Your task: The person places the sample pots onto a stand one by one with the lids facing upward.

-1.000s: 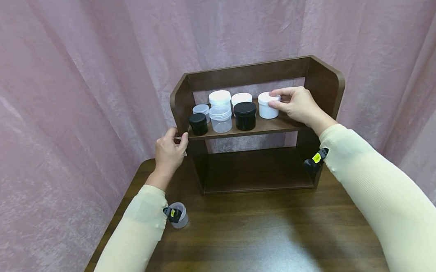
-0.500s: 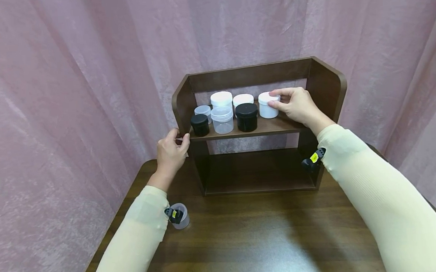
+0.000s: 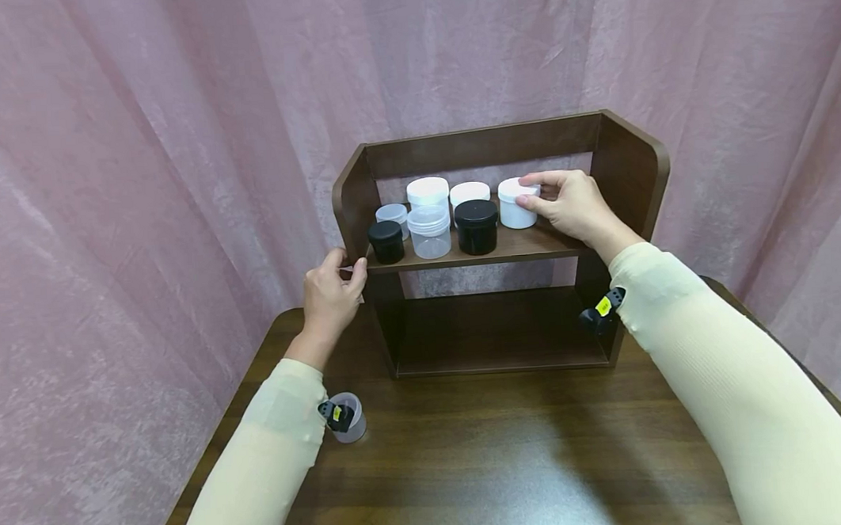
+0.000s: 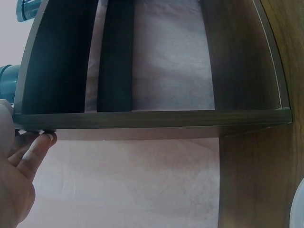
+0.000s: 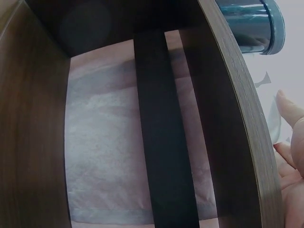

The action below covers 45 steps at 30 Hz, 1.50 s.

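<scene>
On the upper board of a brown wooden shelf (image 3: pixel 504 367) stands a white lidded jar (image 3: pixel 516 215), its lid and right side pinched by my right hand (image 3: pixel 573 205). In the right wrist view my right hand (image 5: pixel 294 147) shows only at the right edge, mostly cut off. My left hand (image 3: pixel 331 295) grips the shelf's left side panel at upper-board height. Fingers (image 4: pixel 35 154) lie along the panel's outer face in the left wrist view. Left of the held jar are a black jar (image 3: pixel 477 232), a clear jar (image 3: pixel 430 238) and a small black jar (image 3: pixel 387 247).
Behind the front row stand two white-lidded jars, one (image 3: pixel 427 189) taller and one (image 3: pixel 470 192) lower, and a small clear jar (image 3: pixel 392 213). A clear cup (image 3: pixel 354 428) sits on the table (image 3: pixel 460 466) beside my left wrist. A pink curtain (image 3: pixel 241 105) hangs behind.
The head view has shifted very slightly. Both hands keep their holds, and the jars stay in their places on the shelf.
</scene>
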{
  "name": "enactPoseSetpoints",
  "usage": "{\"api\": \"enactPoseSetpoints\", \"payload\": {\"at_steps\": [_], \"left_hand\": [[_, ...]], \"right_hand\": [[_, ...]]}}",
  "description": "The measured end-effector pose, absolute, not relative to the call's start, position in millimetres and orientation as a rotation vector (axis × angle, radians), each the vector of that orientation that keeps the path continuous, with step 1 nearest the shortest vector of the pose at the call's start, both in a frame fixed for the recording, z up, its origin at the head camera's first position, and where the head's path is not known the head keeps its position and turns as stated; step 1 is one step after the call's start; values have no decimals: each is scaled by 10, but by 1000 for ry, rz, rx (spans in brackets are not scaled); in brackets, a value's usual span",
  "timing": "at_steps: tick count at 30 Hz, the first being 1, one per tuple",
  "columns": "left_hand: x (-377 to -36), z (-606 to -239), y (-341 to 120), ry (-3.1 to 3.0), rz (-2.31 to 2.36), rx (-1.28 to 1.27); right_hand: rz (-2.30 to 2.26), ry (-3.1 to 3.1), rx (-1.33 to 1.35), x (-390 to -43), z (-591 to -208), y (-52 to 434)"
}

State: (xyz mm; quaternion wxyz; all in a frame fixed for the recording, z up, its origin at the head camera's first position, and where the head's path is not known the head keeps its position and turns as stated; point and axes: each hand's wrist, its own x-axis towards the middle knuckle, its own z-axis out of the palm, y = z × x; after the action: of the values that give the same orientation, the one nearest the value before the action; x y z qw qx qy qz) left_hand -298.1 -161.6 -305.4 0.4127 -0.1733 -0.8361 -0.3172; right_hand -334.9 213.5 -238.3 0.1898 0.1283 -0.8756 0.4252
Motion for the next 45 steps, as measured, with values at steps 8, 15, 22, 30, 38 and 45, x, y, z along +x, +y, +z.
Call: {"api": "enactPoseSetpoints", "payload": {"at_steps": [8,15,22,30,38,45], "left_hand": [[-2989,-3061,-1620,-2103,-785,-431],[-2991,-3059,-1619,-2110,-794,-426],[-3000,-3067,-1618,-2110,-796,-422],[-3013,-3032,-1611,-2113,-786,-441],[-2997,-3001,-1613,-2151,-776,-441],[-2979,-2966,-1634,-2210,-774,-448]], "right_hand": [[1192,-2472,345,-3373,-2395,2134],[1207,-2452,355,-3356,-2409,2139],[1228,-2403,378,-3255,-2385,2185],[1247,-2281,517,-2959,-2388,2273],[1223,-2240,639,-2516,-2635,2298],[1251,-2241,761,-2197,-3009,2236]]}}
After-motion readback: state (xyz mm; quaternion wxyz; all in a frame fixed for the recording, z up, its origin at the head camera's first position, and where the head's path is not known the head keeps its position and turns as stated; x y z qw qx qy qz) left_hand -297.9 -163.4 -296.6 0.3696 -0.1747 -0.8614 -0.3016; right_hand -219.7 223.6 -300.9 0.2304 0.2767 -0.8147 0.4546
